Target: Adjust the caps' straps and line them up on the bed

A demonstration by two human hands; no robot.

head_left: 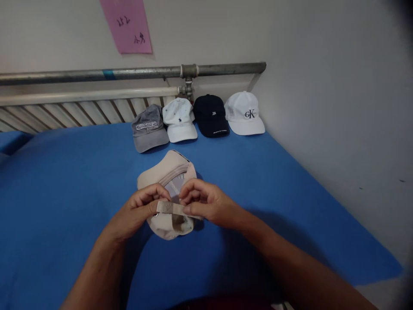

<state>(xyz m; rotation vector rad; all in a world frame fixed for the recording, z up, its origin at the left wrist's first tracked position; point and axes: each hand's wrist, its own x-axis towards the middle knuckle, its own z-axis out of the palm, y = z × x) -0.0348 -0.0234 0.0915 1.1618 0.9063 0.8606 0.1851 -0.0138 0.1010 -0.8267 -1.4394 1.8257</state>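
Observation:
A beige baseball cap point(163, 170) is held upside down over the blue surface, its brim pointing away from me and its inside showing. My left hand point(138, 211) pinches the left end of the cap's back strap point(167, 207) between thumb and fingers. On the right part of the same strap, my right hand point(209, 202) is closed, thumb on top and fingers curled behind. A small metal buckle shows beside my left thumb. The fingertips partly hide the cap's inside.
Behind stand a grey cap point(150, 129), a white cap with a small dark emblem point(180, 120), a black cap point(210, 115) and a white CK cap point(245, 114) in a row. A radiator point(64, 113) and metal pipe point(142, 73) run along the wall. Blue cloth point(80, 172) covers the surface.

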